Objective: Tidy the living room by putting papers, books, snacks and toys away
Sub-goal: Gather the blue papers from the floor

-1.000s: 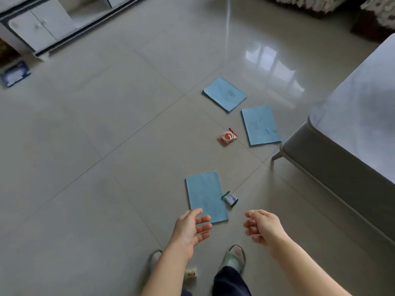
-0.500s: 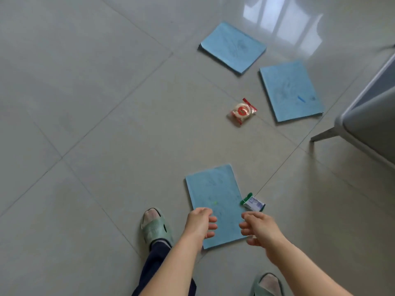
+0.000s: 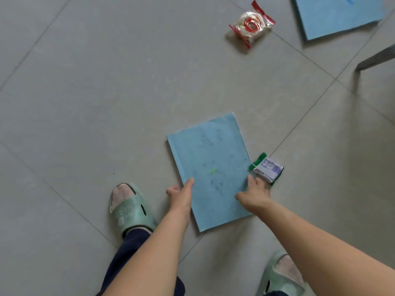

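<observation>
On the tiled floor (image 3: 85, 103), at the left, a foot in a green slipper (image 3: 130, 210) stands just beside the left hand (image 3: 181, 197). That hand lies at the left edge of the blue paper (image 3: 209, 167), thumb laid on the sheet, the other fingers mostly hidden at the edge; whether they have got under it I cannot tell, so the grip is unclear. The paper lies flat in the middle of the view, scribbled on, and looks thin, light and floppy. Flat on smooth tile it gives little to pinch, so an edge or corner probably has to be peeled up first, or the sheet slid, and then pinched gently to avoid creasing. The right hand (image 3: 254, 193) rests on the paper's right edge with fingers stretched toward the small green packet (image 3: 267, 168), touching or almost touching it; it grasps nothing that I can see. That packet looks light and crinkly, easy to pinch by the sides. Farther off, upper right, lie a round red-wrapped snack (image 3: 252, 24), likely brittle inside, and a second blue sheet (image 3: 335, 16).
</observation>
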`<state>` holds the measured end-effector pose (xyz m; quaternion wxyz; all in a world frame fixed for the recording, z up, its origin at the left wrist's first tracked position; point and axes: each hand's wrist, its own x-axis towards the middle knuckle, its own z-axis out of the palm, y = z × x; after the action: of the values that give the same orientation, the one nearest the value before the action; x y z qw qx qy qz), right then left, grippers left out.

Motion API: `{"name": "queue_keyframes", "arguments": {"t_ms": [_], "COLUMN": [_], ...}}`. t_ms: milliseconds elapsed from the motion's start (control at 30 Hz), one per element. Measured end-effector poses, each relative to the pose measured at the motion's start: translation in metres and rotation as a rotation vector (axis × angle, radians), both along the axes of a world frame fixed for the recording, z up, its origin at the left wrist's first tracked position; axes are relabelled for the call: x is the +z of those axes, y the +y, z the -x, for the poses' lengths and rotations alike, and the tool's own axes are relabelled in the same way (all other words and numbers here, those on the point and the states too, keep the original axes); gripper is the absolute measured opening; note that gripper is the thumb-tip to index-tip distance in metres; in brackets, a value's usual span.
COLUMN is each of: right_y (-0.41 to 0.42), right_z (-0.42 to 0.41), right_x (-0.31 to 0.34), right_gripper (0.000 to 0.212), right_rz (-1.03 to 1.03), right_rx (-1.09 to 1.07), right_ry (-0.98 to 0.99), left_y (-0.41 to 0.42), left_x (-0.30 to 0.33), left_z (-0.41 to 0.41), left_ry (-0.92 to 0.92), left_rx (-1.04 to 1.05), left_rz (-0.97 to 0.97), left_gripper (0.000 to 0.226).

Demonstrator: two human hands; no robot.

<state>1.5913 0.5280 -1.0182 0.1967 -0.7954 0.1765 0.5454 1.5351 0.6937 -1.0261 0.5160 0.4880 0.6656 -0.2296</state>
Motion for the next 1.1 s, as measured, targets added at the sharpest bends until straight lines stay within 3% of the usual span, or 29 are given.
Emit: {"name": "queue_keyframes", "arguments": {"t_ms": [67,167,367,500,867,1100], "right_y": [-0.001,-0.004,0.007,0.025,0.106,0.153], "right_z": [0.002,-0.003,-0.017,-0.035,-0.160,-0.234], "right_x": [-0.004,-0.002,0.045,0.092,0.223,0.276], "right_gripper": [0.071,0.074,0.061,0.067,0.059,0.056], "right_rz": [-0.001,0.019,-0.025,-0.069,-0.134,-0.226], "right_rx": [0.004,0.015,-0.066,-0.217,-0.399,-0.533], "right_ry": [0.005,0.002,-0.044,-0.093,-0.269,-0.302], "left_y": [-0.001,-0.012,-0.011,0.021,0.153,0.209], "left_x": [-0.008,-0.007,0.056,0.118,0.244,0.303], "left_z": [-0.003,-0.008,-0.029,-0.055,-0.172,-0.261], "left_ry": [-0.057,-0.131,-0.140,-0.225,-0.440,-0.562], "left_rx": [0.108,-0.053,-0.569,-0.714,-0.482,-0.511], "left_rz": [0.080,0.088,-0.258,-0.414,-0.358,-0.307], "left_gripper": [0.045,0.031,0.028,0.027,0.020,0.020]}}
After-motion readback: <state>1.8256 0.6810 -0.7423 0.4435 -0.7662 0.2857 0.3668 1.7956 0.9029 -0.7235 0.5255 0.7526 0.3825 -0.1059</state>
